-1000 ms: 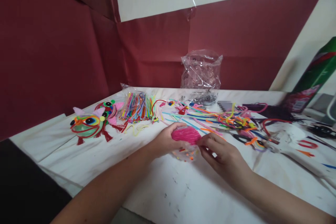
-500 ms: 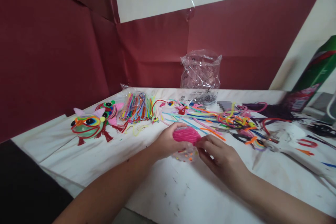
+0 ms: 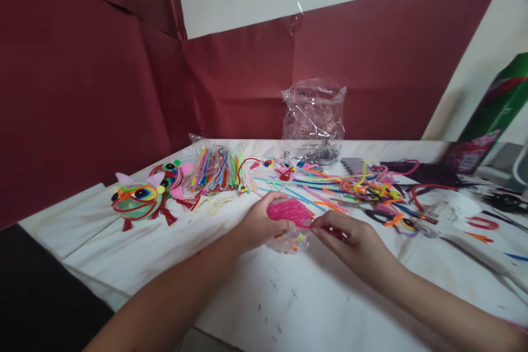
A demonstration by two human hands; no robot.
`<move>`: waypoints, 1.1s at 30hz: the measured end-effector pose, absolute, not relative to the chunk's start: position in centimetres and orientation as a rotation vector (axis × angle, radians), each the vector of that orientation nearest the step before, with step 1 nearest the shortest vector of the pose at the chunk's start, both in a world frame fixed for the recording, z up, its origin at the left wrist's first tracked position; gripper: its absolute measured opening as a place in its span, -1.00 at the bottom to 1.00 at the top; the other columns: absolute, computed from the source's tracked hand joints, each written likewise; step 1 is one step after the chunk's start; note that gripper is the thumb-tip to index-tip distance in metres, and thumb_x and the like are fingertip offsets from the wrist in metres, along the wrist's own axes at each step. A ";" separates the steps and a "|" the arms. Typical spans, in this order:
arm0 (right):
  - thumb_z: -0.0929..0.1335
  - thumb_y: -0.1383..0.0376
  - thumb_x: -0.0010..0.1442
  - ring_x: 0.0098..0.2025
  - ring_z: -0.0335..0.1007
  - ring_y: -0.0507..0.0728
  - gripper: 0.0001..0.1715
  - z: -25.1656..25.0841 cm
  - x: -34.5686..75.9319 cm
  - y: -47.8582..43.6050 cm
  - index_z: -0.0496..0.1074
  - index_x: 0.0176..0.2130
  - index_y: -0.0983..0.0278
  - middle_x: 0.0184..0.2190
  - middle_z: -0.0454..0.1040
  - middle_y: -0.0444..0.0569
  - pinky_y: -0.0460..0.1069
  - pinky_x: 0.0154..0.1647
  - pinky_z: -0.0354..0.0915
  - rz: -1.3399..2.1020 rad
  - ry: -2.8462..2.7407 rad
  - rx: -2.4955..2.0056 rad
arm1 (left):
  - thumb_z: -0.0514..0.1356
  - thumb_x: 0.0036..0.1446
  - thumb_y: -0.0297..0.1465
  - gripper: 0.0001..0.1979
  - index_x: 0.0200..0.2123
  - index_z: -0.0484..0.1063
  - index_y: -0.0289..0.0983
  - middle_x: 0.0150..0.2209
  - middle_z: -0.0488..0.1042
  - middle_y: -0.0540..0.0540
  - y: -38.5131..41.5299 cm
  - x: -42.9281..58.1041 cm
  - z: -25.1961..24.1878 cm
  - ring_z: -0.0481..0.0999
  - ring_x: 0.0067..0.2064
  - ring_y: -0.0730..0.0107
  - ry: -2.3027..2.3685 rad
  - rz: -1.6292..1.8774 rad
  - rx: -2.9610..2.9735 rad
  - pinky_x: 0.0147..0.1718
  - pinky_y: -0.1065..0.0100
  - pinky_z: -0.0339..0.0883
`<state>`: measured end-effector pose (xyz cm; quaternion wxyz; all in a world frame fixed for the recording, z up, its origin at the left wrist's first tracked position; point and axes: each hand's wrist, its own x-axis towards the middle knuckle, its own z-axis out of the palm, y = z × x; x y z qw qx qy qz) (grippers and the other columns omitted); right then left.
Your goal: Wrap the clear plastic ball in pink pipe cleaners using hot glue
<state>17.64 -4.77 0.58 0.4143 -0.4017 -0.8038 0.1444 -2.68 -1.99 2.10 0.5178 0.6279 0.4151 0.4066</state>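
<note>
A rounded craft piece sits in the middle of the view, its top covered by rows of bright pink pipe cleaner (image 3: 290, 211). Its lower part is a clear plastic shell (image 3: 284, 245) with small orange and yellow bits showing through. My left hand (image 3: 264, 221) is closed around the piece from the left, thumb across its front. At its right side, the thumb and index finger of my right hand (image 3: 350, 235) pinch the loose end of the pink pipe cleaner. The rest of that strand is partly hidden by my fingers.
Two decorated lion-head crafts (image 3: 138, 201) stand at left, near a bag of coloured pipe cleaners (image 3: 216, 170). Loose pipe cleaners (image 3: 330, 181) and scissors (image 3: 377, 216) lie behind my hands. A white glue gun (image 3: 470, 245), a green container (image 3: 490, 115) and a clear bag (image 3: 315, 110) are farther right and back.
My right hand has shifted slightly right, its fingertips drawing away from the piece, with a short length of pink pipe cleaner now showing between. My left hand keeps its hold.
</note>
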 end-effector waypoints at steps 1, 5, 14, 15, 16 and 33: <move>0.26 0.25 0.20 -0.46 0.41 0.09 -0.80 0.6 17.6 -4.7 0.43 -0.40 0.21 -0.48 0.51 -0.07 -0.05 -0.46 0.30 0.387 -2.013 -1.015 | 0.28 -0.29 -0.46 -0.43 -0.08 0.30 -0.29 -0.46 0.35 0.08 -1.9 -2.7 2.0 0.28 -0.52 0.54 0.996 0.971 1.506 -0.52 0.46 0.19; 0.25 0.20 0.17 -0.49 0.39 0.09 -0.76 0.7 17.4 -4.5 0.43 -0.43 0.22 -0.52 0.51 -0.06 -0.05 -0.48 0.28 0.439 -1.961 -1.076 | 0.30 -0.26 -0.44 -0.42 -0.07 0.30 -0.28 -0.46 0.37 0.08 -1.8 -2.8 1.8 0.28 -0.53 0.56 0.949 0.945 1.521 -0.52 0.47 0.19; 0.25 0.18 0.14 -0.54 0.29 0.06 -0.75 0.7 17.2 -4.4 0.37 -0.49 0.21 -0.60 0.42 -0.11 -0.06 -0.52 0.19 0.466 -1.914 -1.091 | 0.29 -0.26 -0.51 -0.42 -0.05 0.31 -0.28 -0.45 0.40 0.08 -1.8 -2.7 1.6 0.27 -0.54 0.59 0.892 0.951 1.538 -0.53 0.50 0.17; 0.26 0.18 0.13 -0.54 0.29 0.06 -0.76 0.6 17.2 -4.3 0.37 -0.50 0.21 -0.59 0.42 -0.12 -0.06 -0.52 0.18 0.476 -1.907 -1.091 | 0.29 -0.27 -0.50 -0.42 -0.05 0.31 -0.28 -0.43 0.40 0.08 -1.8 -2.7 1.6 0.28 -0.53 0.58 0.892 0.950 1.536 -0.53 0.50 0.17; 0.27 0.18 0.13 -0.54 0.28 0.06 -0.76 0.6 17.2 -4.3 0.36 -0.50 0.21 -0.59 0.42 -0.12 -0.06 -0.51 0.18 0.488 -1.897 -1.090 | 0.29 -0.26 -0.49 -0.42 -0.06 0.32 -0.28 -0.42 0.40 0.07 -1.8 -2.7 1.6 0.29 -0.52 0.58 0.892 0.948 1.533 -0.53 0.50 0.18; 0.32 0.11 0.03 -0.57 0.24 0.04 -0.72 0.6 17.2 -3.5 0.27 -0.57 0.21 -0.64 0.30 -0.19 -0.04 -0.53 0.22 0.757 -1.796 -1.099 | 0.33 -0.13 -0.27 -0.43 -0.01 0.29 -0.25 -0.29 0.43 -0.02 -1.6 -3.3 1.5 0.41 -0.41 0.46 0.855 0.882 1.508 -0.43 0.44 0.26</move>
